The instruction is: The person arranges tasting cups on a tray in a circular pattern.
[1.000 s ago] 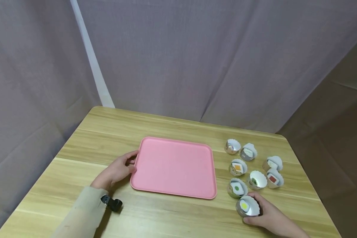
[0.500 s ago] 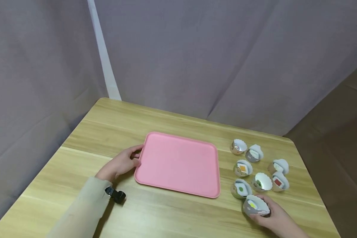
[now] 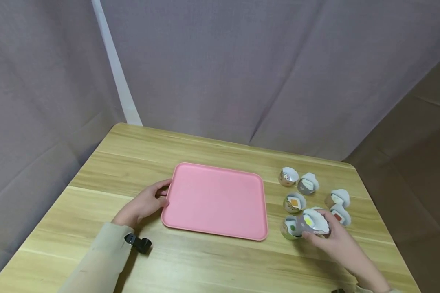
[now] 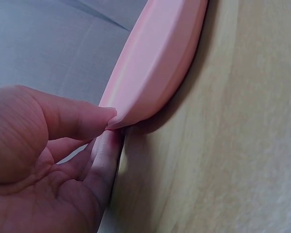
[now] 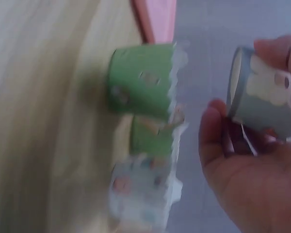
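A pink tray (image 3: 216, 201) lies flat on the wooden table. My left hand (image 3: 144, 205) pinches the tray's left edge; in the left wrist view the thumb is on the rim with fingers below it. On the right side, my right hand (image 3: 335, 242) grips a grey paper baking cup (image 5: 269, 97) between thumb and fingers, raised off the table. Something white with a yellow patch shows inside this cup. It overlaps a green paper cup (image 5: 140, 80) in the head view, and hides most of another cup behind it.
Several paper cups stand right of the tray: one with an orange-marked white piece (image 3: 294, 202), a grey cup (image 3: 308, 184), a brown one at the back (image 3: 287, 178), and a pair at far right with a red-marked piece (image 3: 338, 217). A curtain (image 3: 205, 73) hangs behind the table.
My right hand has lifted the grey baking cup off the table and carried it toward the back, over the other cups. The left hand stays at the tray's edge. The head view shifts slightly.
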Demonstrator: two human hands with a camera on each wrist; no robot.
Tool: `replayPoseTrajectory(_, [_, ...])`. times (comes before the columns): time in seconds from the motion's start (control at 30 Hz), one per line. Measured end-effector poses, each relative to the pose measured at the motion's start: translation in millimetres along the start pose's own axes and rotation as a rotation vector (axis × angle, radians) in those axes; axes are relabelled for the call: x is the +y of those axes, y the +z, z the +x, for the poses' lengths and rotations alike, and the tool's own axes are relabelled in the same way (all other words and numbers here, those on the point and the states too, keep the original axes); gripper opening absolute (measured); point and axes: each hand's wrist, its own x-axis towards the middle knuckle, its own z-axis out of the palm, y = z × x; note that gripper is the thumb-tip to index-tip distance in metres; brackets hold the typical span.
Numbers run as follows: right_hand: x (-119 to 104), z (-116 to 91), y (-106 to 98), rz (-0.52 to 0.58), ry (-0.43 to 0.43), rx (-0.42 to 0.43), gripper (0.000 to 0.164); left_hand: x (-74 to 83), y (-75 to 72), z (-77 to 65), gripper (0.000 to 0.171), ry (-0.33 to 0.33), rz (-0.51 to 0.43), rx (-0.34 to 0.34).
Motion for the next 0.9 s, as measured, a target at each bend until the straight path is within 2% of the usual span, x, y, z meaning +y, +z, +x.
replayPoseTrajectory(0.27, [-33, 34, 28, 0.056, 0.033, 0.072, 0.064, 0.6, 0.4, -0.3, 0.064, 0.003, 0.002, -0.007])
replayPoseTrajectory(0.53, [-68, 66, 79, 0.251, 0.101, 0.063, 0.065, -1.2, -3.0, -3.5, 0.064, 0.002, -0.013, 0.000])
replayPoseTrajectory(0.63, [-74, 78, 97, 0.298, 0.115, 0.054, 0.063, -1.6, -3.6, -2.9, 0.065, -0.005, -0.020, 0.003])
replayPoseTrajectory(0.9, [-77, 100, 130, 0.315, 0.118, 0.054, 0.057, 0.5, -1.4, -3.0, 0.065, -0.018, -0.022, 0.002])
